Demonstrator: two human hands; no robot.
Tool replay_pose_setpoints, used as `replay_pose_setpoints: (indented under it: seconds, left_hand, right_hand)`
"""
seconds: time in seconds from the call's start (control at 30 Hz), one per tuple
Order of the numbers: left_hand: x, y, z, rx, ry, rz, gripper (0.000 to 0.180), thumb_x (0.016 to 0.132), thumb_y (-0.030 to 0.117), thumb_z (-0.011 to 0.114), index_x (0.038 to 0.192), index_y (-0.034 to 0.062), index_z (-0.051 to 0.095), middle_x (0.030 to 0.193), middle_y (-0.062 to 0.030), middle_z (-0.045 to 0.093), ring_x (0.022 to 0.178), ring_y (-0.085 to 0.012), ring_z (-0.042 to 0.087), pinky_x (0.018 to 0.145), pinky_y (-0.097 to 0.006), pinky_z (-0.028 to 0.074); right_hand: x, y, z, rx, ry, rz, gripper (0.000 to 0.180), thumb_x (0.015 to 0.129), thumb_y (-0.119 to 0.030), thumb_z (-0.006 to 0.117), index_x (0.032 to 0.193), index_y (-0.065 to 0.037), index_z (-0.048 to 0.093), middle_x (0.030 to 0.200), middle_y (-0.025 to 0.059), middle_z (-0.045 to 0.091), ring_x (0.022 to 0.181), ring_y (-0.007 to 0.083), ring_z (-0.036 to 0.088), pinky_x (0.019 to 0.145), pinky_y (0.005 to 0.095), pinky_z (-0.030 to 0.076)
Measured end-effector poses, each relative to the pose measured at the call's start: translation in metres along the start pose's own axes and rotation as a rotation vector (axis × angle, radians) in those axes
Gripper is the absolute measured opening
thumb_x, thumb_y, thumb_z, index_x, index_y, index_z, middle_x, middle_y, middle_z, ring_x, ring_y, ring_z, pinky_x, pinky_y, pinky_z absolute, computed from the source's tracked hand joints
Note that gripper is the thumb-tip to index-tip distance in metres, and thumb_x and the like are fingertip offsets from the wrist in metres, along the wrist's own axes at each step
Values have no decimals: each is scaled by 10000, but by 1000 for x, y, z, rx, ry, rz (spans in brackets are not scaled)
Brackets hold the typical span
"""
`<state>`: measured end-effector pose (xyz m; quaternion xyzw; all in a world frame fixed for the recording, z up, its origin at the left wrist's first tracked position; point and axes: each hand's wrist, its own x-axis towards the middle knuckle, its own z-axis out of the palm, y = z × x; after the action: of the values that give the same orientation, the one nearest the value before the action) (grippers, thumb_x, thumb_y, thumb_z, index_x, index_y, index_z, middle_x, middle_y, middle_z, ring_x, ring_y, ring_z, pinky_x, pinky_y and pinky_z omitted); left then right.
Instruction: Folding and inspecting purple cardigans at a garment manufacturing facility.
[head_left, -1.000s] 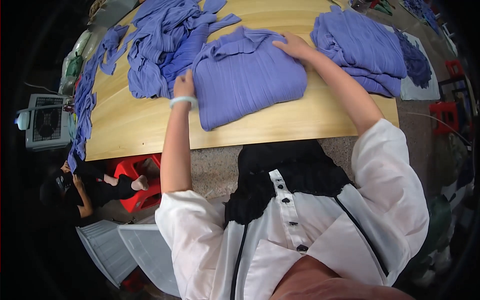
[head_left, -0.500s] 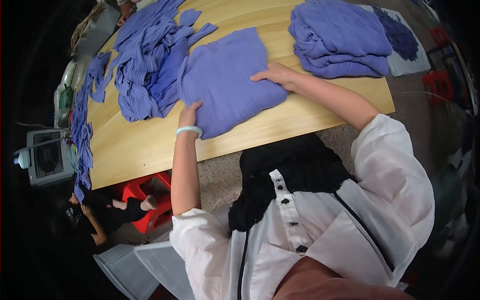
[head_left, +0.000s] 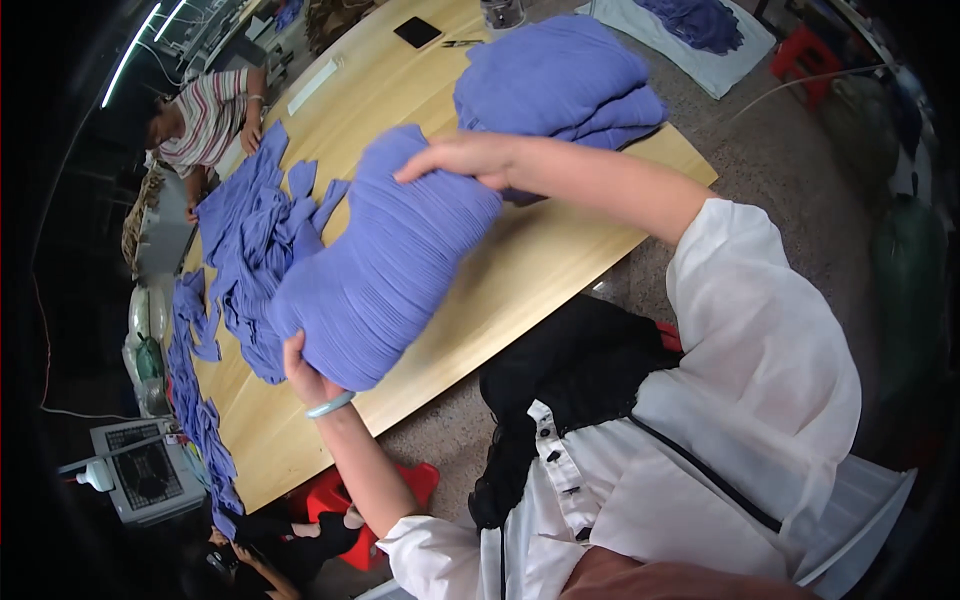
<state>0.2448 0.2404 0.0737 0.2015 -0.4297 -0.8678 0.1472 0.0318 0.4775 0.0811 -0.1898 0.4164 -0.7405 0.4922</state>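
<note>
A folded piece of periwinkle-blue, finely pleated fabric (head_left: 385, 270) is held up over the wooden table (head_left: 560, 240), bowed between my hands. My left hand (head_left: 308, 370), below a pale bangle, grips its near left corner. On the far right edge, my right hand (head_left: 465, 158) is closed, with the thumb on top and the other fingers partly hidden beneath. Just behind my right hand lies a folded stack of the same blue fabric (head_left: 560, 80). To the left of the held piece is a loose, crumpled heap of blue fabric (head_left: 250, 250).
A person in a striped shirt (head_left: 210, 115) stands at the far left side, hands by the heap. On the table's far part lie a black phone (head_left: 417, 32), small snips (head_left: 462, 43) and a white strip (head_left: 313, 87). A red stool (head_left: 405, 490) stands below the near edge.
Both hands have lifted the folded fabric off the table, and it now bends and tilts between them. My view has swung, bringing the striped-shirt person and the phone into sight.
</note>
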Motion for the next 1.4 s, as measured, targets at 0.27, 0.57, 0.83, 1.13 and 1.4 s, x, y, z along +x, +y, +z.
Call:
replay_pose_setpoints:
  seconds: [0.27, 0.57, 0.83, 1.13, 1.4]
  left_hand:
    - [82, 33, 133, -35, -349, 49, 332, 760, 99, 469, 1044, -72, 453, 1037, -181, 531, 963, -292, 523, 876, -406, 401]
    - [150, -136, 212, 166, -299, -286, 438, 717, 76, 521, 1125, -27, 398, 1087, -150, 488, 1003, -266, 480, 882, -393, 385]
    - [178, -169, 197, 580, -376, 137, 626, 718, 216, 585, 1213, -55, 314, 1158, -222, 437, 1068, -310, 440, 898, -348, 366]
    - [163, -166, 172, 1242, -263, 292, 606, 774, 440, 486, 1087, -78, 455, 1035, -270, 508, 962, -335, 512, 838, -340, 390]
    - [142, -98, 11, 1288, 290, 370, 452, 755, 306, 564, 1096, 20, 483, 1071, -195, 511, 982, -324, 493, 852, -361, 386]
  right_hand:
    - [0, -144, -62, -173, -27, -241, 327, 711, -157, 624, 964, 37, 552, 934, 136, 591, 788, 181, 586, 761, 304, 473]
    - [-106, -119, -208, -428, 618, -53, 382, 733, -173, 604, 1041, 29, 502, 1028, 110, 548, 874, 164, 554, 763, 272, 462]
    - [-119, -107, -216, -719, 706, -62, 520, 721, -192, 620, 1137, 46, 418, 1036, 147, 532, 907, 177, 533, 770, 272, 440]
    - [-81, -90, -129, -1875, 723, -569, 453, 821, -320, 472, 1204, -85, 411, 1238, 209, 368, 1166, 323, 331, 962, 351, 257]
    - [-74, -58, -137, -1678, 520, -314, 338, 833, -240, 471, 1103, -38, 493, 1085, 155, 513, 1050, 304, 449, 904, 364, 321]
